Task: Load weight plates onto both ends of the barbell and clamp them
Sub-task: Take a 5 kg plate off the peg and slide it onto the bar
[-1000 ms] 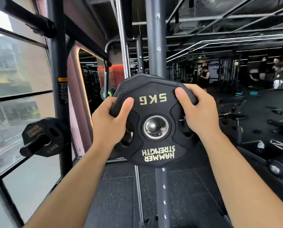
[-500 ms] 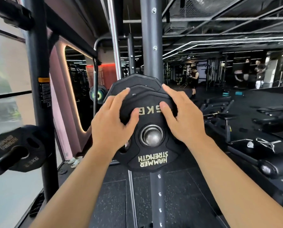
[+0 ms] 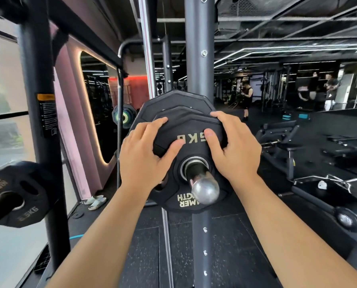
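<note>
At the centre of your view the barbell sleeve [image 3: 195,170] points toward you, its chrome end cap [image 3: 205,190] bare. 2 black plates hang on it: a 5KG plate [image 3: 194,142] in front, flat against a larger plate [image 3: 173,100] behind. At the lower left edge, a dark storage peg [image 3: 1,205] carries 1 small black plate [image 3: 26,196] with a blurred label. Below you, the dark speckled rubber floor [image 3: 144,256] holds a pair of pale sandals [image 3: 96,201] by the pink wall, and 2 teal blocks [image 3: 303,116] lie far off at the right.
</note>
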